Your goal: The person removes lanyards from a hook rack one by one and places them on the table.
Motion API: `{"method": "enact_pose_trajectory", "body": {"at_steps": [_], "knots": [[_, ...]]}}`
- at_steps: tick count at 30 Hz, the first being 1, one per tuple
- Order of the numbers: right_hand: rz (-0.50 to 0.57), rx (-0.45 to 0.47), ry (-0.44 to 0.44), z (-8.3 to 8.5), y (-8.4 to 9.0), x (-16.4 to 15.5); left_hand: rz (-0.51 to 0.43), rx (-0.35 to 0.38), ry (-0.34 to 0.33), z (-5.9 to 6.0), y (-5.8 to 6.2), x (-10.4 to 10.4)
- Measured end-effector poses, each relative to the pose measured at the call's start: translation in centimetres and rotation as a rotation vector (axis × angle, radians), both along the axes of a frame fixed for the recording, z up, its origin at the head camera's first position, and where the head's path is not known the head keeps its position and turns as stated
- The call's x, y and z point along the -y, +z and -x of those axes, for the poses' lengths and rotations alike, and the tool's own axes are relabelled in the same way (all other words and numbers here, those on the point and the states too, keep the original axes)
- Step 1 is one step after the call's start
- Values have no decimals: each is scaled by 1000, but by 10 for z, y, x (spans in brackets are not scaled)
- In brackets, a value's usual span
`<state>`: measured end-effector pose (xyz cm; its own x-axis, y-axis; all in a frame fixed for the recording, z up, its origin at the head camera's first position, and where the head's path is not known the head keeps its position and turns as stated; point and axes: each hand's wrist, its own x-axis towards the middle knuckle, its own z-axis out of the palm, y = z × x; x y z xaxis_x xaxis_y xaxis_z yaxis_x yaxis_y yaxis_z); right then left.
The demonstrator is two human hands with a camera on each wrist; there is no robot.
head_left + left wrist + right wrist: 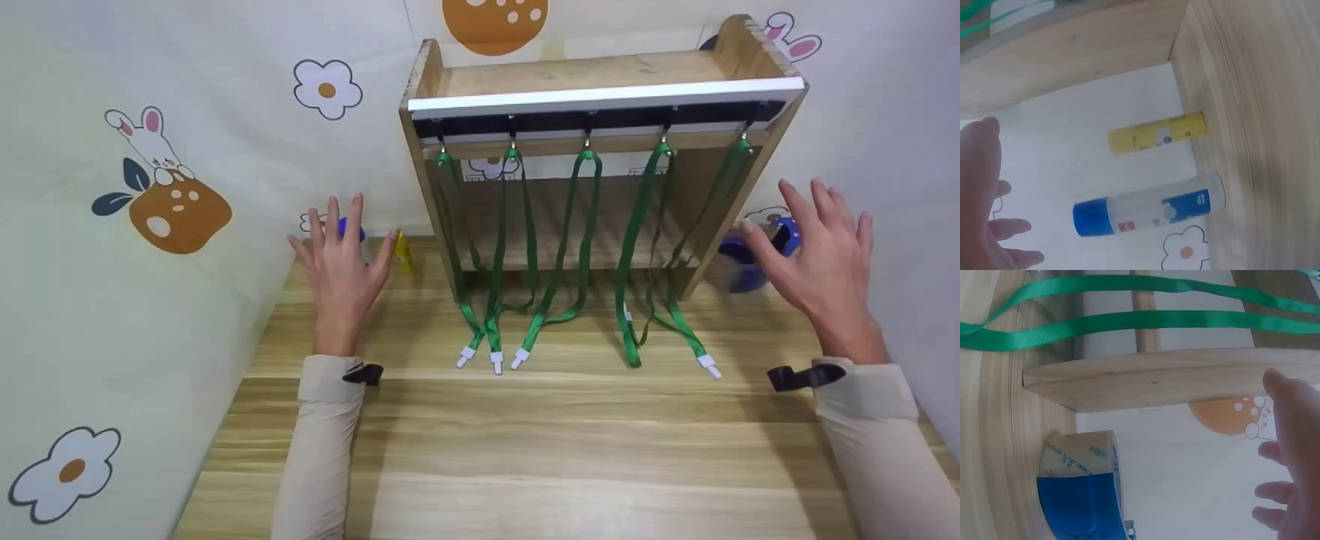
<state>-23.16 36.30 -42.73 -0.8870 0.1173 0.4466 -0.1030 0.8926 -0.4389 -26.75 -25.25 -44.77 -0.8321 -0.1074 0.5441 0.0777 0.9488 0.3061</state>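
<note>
Left hand [341,259] near glue stick [1148,211], right hand [821,259] near tape dispenser [1081,492]

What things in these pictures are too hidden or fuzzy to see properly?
- Head view: the blue-capped glue stick is mostly behind the left hand.
- Head view: the tape roll is partly covered by the right hand.
- Left wrist view: the yellow tube label is too blurred to read.

Green lanyards [585,247] with white clips hang from a pale wooden rack [600,75] edged in white. A yellow tube [1157,133] stands beside a blue-capped glue stick [1148,211]; the tape dispenser [1081,498] is blue. The cream backdrop [150,187] shows white flowers, orange spots and rabbits
</note>
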Motion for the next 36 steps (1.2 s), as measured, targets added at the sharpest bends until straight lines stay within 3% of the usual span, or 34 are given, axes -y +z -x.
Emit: {"method": "enact_pose_trajectory", "body": {"at_steps": [3, 7, 15, 18, 25, 31, 36], "knots": [[62, -91, 7, -6, 2, 8, -33, -86, -49, -3, 1, -7], [134, -160, 2, -15, 9, 24, -137, -163, -163, -5, 5, -22], [233, -379, 75, -18, 14, 59, -403, -213, -421, 3, 17, -59], [268, -381, 87, -18, 17, 71, -456, -214, -475, 9, 19, -70], [322, -300, 76, -17, 20, 95, -520, -195, -480, 14, 10, -79], [332, -331, 82, -12, 17, 98, -525, -168, -480, 11, -1, -75], [348, -348, 38, -10, 11, 94, -529, -143, -481, 10, 3, -72]]}}
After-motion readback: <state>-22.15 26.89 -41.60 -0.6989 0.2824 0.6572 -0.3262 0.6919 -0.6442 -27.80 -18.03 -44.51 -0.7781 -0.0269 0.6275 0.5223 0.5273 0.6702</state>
